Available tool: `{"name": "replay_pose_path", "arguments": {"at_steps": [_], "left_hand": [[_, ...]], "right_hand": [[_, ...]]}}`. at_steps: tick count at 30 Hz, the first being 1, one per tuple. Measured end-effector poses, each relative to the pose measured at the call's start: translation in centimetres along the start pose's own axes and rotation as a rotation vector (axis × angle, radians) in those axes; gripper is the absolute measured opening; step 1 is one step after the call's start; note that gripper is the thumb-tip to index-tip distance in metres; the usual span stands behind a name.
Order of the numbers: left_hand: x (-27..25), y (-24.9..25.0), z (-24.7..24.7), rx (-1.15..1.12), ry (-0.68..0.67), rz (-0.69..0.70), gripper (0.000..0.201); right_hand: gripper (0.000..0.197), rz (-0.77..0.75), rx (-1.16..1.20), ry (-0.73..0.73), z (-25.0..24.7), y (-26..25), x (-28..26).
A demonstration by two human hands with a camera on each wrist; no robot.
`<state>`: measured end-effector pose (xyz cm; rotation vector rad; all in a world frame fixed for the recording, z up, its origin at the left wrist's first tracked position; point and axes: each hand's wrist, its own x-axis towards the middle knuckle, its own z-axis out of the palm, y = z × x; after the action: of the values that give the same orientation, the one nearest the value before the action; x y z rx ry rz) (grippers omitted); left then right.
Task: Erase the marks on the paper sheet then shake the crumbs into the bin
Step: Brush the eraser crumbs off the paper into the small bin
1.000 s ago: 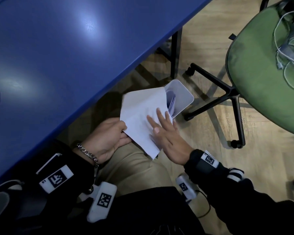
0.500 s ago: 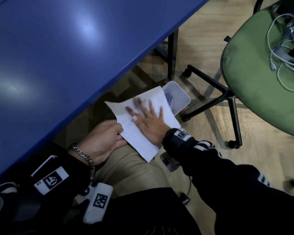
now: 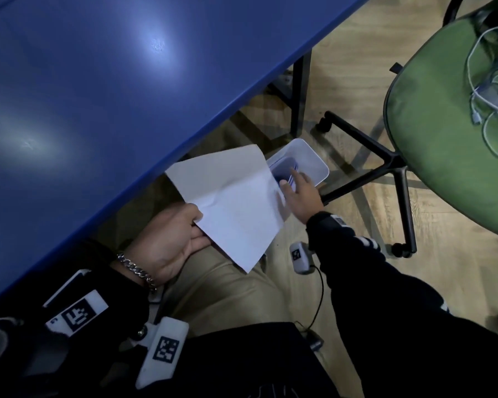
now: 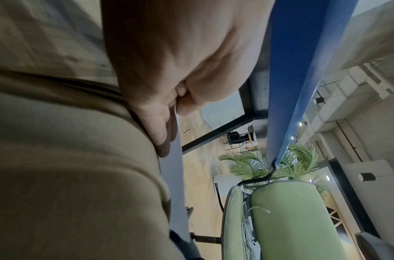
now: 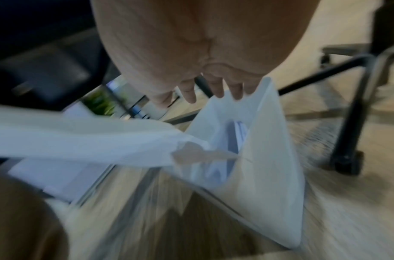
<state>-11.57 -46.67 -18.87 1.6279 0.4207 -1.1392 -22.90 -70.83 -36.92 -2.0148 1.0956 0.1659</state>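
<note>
You see a matt white paper sheet (image 3: 236, 202), smooth apart from a soft crease, pinched in your left hand (image 3: 173, 239). The bin (image 3: 314, 159) below it looks like smooth white plastic with a faint sheen. The tabletop (image 3: 112, 81) is a smooth blue surface, semi-glossy, throwing back two pale light spots. The floor (image 3: 342, 67) shows light wood grain with a dull finish. The chair seat (image 3: 443, 139) is green matt cloth; its base (image 3: 385, 156) is smooth and black. A bright metal chain bracelet (image 3: 137, 271) rings your wrist.
</note>
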Motion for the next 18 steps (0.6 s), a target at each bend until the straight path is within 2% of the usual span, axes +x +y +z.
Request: {"name": "replay_pose_path", "arguments": {"at_steps": [1,4,6,9,10,12,13,15,17,18], "left_hand": [[0.0,0.0,-0.1,-0.007,0.009,-0.010,0.030],[0.0,0.2,-0.5,0.002,0.022,-0.021,0.031],[-0.1,0.5,-0.4,0.030,0.011,-0.012,0.028],[-0.2,0.8,-0.4,0.141,0.029,0.064,0.013],[-0.2,0.6,-0.5,0.200,0.046,0.103,0.012],[0.1,0.3,-0.8,0.368,0.055,0.167,0.032],[0.2,0.1,-0.9,0.431,0.058,0.186,0.040],[0.5,-0.1,-0.9,0.488,0.077,0.208,0.041],[0.4,0.2,-0.5,0.440,0.073,0.194,0.038],[0.3,0.3,-0.2,0.413,0.062,0.184,0.039]], "right_hand": [[0.056,0.063,0.142,-0.019,-0.2,0.1,0.4],[0.044,0.253,0.471,-0.217,-0.6,0.4,1.1],[0.026,0.290,0.607,-0.263,-0.6,1.4,1.8],[0.028,0.290,0.713,-0.295,-0.8,2.2,1.9],[0.031,0.281,0.701,-0.307,-0.7,2.5,2.0],[0.037,0.275,0.476,-0.289,-1.2,2.2,2.0],[0.039,0.261,0.265,-0.227,-1.5,1.7,2.0],[0.039,0.142,-0.129,-0.017,-2.1,0.0,1.4],[0.045,-0.058,-0.085,0.096,-2.1,-3.2,-0.5],[0.053,-0.210,0.004,0.077,-1.9,-5.0,-1.9]]}}
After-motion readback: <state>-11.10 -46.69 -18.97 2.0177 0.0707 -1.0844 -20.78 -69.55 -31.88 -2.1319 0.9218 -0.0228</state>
